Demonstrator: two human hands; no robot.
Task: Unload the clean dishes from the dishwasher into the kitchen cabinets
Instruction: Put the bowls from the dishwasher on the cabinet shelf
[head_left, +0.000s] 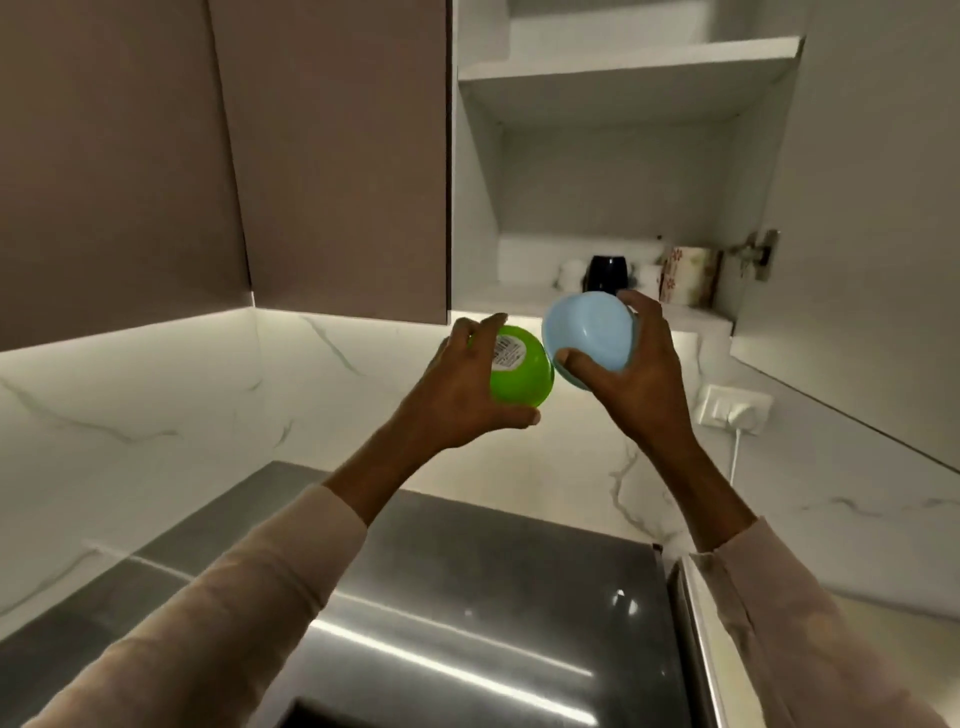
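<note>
Below the open cabinet (597, 182), steel bench (467, 597). In front of its bottom shelf, my left hand (457, 400) has fingers curled round green bowl (524, 376); right hand (649, 384) fingers grip blue bowl (587, 332), bowls side by side. Dark mug (602, 273) on that shelf.

Raised left hand (467, 400) and right hand (647, 374) grip with fingers curled.

A green bowl (522, 375) (white label on its base) and a pale blue bowl (589, 335) are held side by side, tilted, bases turned near, below the open cabinet (597, 208).
</note>
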